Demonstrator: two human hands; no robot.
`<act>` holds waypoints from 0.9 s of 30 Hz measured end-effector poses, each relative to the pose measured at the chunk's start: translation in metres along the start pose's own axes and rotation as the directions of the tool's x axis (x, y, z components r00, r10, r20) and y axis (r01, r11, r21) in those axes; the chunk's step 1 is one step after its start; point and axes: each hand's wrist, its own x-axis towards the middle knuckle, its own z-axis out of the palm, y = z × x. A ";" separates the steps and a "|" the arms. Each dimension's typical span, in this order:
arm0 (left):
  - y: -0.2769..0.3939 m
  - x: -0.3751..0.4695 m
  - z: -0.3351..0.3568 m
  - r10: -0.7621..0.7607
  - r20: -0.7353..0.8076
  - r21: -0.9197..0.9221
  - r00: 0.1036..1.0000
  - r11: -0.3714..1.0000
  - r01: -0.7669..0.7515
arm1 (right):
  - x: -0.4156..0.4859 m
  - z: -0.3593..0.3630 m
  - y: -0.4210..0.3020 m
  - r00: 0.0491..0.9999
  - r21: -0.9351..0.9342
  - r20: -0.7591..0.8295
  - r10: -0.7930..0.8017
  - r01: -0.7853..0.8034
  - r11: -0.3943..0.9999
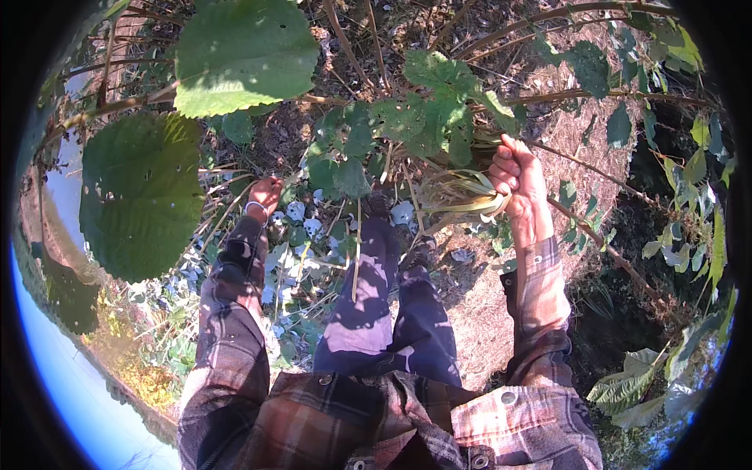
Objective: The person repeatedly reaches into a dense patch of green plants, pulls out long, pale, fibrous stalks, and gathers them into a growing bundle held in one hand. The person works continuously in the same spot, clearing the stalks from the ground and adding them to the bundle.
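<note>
My right hand (520, 179) is closed around a looped bundle of pale yellow-green fibre strips (461, 192), which hang out to its left. Just above that hand is a leafy shoot (437, 106) with lobed green leaves, several of them pocked with small holes. Lower down on the left, my left hand (266, 195), with a white band at the wrist, has its fingers curled beside thin pale stalks (226, 176). Whether those fingers grip a stalk is too small to make out. Broad green leaves (247, 56) hang close to the camera at upper left.
Brown woody stems (617, 258) cross the right side, and another branch (564, 13) arches over the top. Fallen whitish leaves (311, 226) and cut stalks litter the ground around my shoes (420, 249). Dry grass (482, 305) covers the slope beside my legs.
</note>
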 end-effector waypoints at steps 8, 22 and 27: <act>0.011 -0.025 0.025 0.110 -0.053 0.029 0.993 0.994 -0.109 | -0.168 0.056 0.080 0.985 -0.193 -0.019 -0.171 0.164 0.967; 0.287 -0.236 0.007 0.273 -0.018 -0.408 0.962 0.876 -0.256 | -0.328 -0.020 0.133 0.996 -0.255 -0.090 0.021 -0.043 0.966; 0.286 -0.373 -0.064 0.390 -0.061 -0.534 0.919 0.765 -0.361 | -0.328 -0.011 0.153 0.990 -0.329 0.098 0.099 -0.061 0.942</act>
